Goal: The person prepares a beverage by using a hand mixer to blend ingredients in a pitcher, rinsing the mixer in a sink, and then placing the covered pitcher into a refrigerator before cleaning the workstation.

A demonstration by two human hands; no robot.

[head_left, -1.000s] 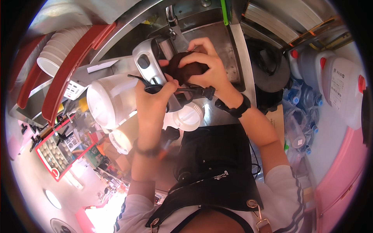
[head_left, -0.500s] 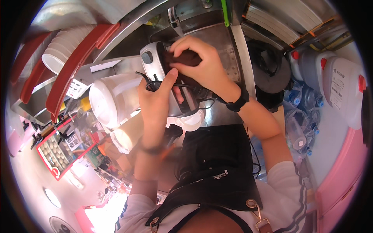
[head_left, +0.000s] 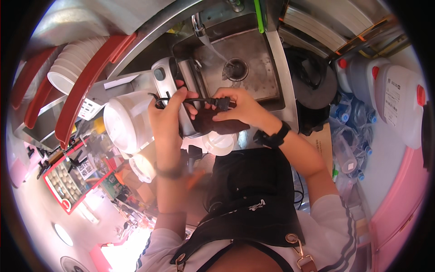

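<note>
Left hand (head_left: 165, 113) fingers curled tight around black power cord (head_left: 199, 100) and grey appliance (head_left: 179, 104), right hand (head_left: 238, 109) fingers pinched on cord plug (head_left: 225, 103), dark cloth (head_left: 217, 124) under right palm, sink (head_left: 272, 68) beyond fingertips

surface (head_left: 136, 50): stainless steel counter, curved by the lens | sink (head_left: 253, 86): set into it, water running from the tap (head_left: 197, 25) toward the drain (head_left: 236, 69) | white appliance (head_left: 174, 90): stands at the sink's left edge | white containers (head_left: 129, 120): left of the appliance | stacked white bowls (head_left: 72, 63): far left, beside red trays (head_left: 84, 95)
</note>
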